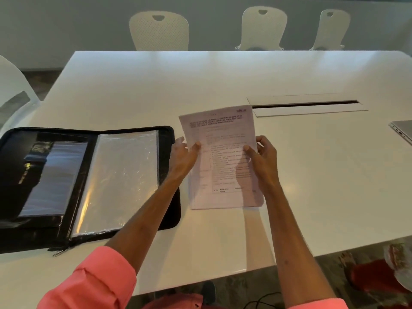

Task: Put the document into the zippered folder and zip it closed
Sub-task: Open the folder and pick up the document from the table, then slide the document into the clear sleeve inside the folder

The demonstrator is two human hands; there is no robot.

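Note:
A printed document (223, 166) of several white sheets stands tilted on its lower edge on the white table (312, 175). My left hand (184, 156) grips its left edge and my right hand (262, 156) grips its right edge, thumbs on the front page. The black zippered folder (13, 139) lies open flat to the left of the document. Clear plastic sleeves (120, 181) fill its right half, and a pocket with papers sits in its left half. The zipper pull (58, 252) hangs at the folder's front edge. My left forearm crosses the folder's right corner.
A cable slot (305, 104) is cut into the table behind the document. A laptop edge (401, 130) shows at the far right. White chairs (159, 30) stand behind the table and at the left. Someone in red sits at the bottom right.

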